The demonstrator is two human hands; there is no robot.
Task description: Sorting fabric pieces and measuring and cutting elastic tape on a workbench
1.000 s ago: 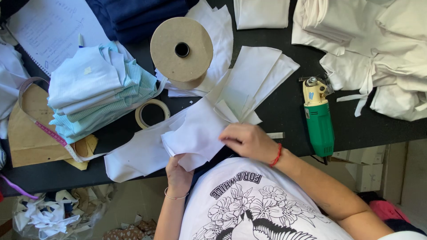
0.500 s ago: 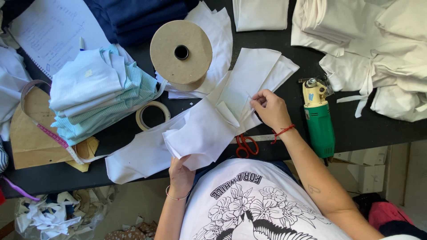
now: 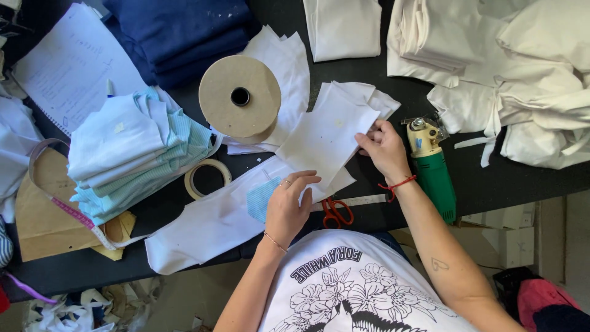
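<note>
A stack of white fabric pieces (image 3: pixel 326 138) lies on the black table (image 3: pixel 369 184) in front of me. My right hand (image 3: pixel 382 147) grips the stack's right edge between fingers and thumb. My left hand (image 3: pixel 290 206) lies flat on a long white fabric piece (image 3: pixel 209 224) below the stack, fingers spread, next to a small blue striped patch (image 3: pixel 263 198). Orange-handled scissors (image 3: pixel 335 212) lie just right of my left hand, near the table's front edge.
A large cardboard spool (image 3: pixel 239 98) and a tape roll (image 3: pixel 207 178) sit left of the stack. Folded pale blue fabric (image 3: pixel 132 157) lies further left, with a tape measure (image 3: pixel 74 212). A green electric cutter (image 3: pixel 433 169) stands right of my hand. White cloth (image 3: pixel 504 74) is heaped at back right.
My left hand came up from under the table edge and now rests on the long white piece. My right hand moved right and up along the stack to its right edge.
</note>
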